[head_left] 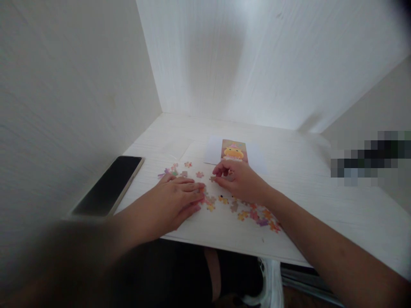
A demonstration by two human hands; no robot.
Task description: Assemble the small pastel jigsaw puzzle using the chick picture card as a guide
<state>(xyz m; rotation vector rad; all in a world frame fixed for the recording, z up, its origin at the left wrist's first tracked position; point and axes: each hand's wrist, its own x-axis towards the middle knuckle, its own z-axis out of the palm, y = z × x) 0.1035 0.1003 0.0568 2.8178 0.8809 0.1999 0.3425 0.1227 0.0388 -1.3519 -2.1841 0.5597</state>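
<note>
Small jigsaw puzzle pieces in yellow, pink, orange, purple and tan lie loose across the white table. My left hand rests flat with fingers stretched out, its fingertips over several pieces left of the middle. Between the thumb and finger of my right hand is a tan puzzle piece, held just above or against the tabletop; I cannot tell which. Behind that hand lies a picture card of a yellow character with a pink hat. Its lower edge is partly covered by my right hand.
A phone with a dark screen lies at the left, by the side wall. White paper is under the card. White panels enclose the table at the back and left. A blurred-out dark patch shows at the right.
</note>
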